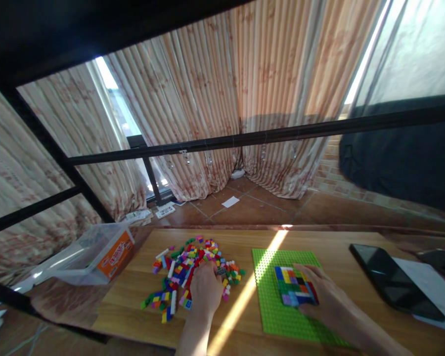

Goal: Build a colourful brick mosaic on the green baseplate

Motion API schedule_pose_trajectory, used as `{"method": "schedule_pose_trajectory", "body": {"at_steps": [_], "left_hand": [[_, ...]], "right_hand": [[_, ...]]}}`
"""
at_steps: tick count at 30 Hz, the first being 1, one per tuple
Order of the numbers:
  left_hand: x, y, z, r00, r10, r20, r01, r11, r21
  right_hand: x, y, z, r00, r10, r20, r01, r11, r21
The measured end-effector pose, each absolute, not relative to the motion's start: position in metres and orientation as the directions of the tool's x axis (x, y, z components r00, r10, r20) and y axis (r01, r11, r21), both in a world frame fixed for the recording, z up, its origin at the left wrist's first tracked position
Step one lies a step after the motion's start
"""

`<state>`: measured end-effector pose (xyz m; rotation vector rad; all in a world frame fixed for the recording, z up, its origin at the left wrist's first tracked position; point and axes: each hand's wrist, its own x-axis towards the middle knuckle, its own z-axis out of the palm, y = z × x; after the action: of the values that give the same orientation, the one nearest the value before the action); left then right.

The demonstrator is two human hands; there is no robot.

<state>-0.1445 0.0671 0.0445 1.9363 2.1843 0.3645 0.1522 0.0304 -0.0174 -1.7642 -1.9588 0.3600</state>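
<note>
My left hand [206, 290] is in the near side of a loose pile of toy building bricks [185, 269] of many colours. Its fingers are curled down among the bricks, and their tips are hidden, so I cannot make out what they hold. To the right lies a green studded baseplate [272, 316]. On it sits a flat, roughly square patchwork of joined bricks [291, 287] in blue, yellow, red, white and other colours. My right hand [321, 291] grips this patchwork at its right side, with fingers at the far edge and thumb at the near edge.
A clear plastic box [85, 257] with an orange label stands left of the wooden table [129, 309]. A black phone [395, 282] lies partly over white paper [435, 296] at the right. Beyond the table are a black metal rail [215, 143] and curtains [196, 99].
</note>
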Motion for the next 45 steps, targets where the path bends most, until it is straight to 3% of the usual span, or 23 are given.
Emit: {"method": "schedule_pose_trajectory", "body": {"at_steps": [20, 28, 35, 41, 45], "left_hand": [[-0.138, 0.063, 0.047, -0.111, 0.993, 0.034, 0.909, 0.088, 0.407], [-0.134, 0.065, 0.041, -0.111, 0.991, 0.074, 0.829, 0.051, 0.557], [-0.129, 0.064, 0.045, -0.169, 0.983, 0.077, 0.827, 0.099, 0.553], [-0.135, 0.059, 0.049, -0.191, 0.979, 0.067, 0.851, 0.131, 0.509], [-0.145, 0.058, 0.050, -0.214, 0.972, 0.100, 0.828, 0.126, 0.547]], "right_hand": [[0.156, 0.034, -0.030, -0.091, 0.972, 0.218, 0.869, 0.184, -0.459], [0.152, 0.034, -0.029, -0.117, 0.968, 0.224, 0.863, 0.210, -0.460], [0.158, 0.038, -0.041, -0.123, 0.953, 0.277, 0.865, 0.240, -0.442], [0.161, 0.041, -0.044, -0.147, 0.959, 0.244, 0.877, 0.240, -0.417], [0.162, 0.042, -0.045, -0.143, 0.966, 0.217, 0.884, 0.223, -0.410]]}}
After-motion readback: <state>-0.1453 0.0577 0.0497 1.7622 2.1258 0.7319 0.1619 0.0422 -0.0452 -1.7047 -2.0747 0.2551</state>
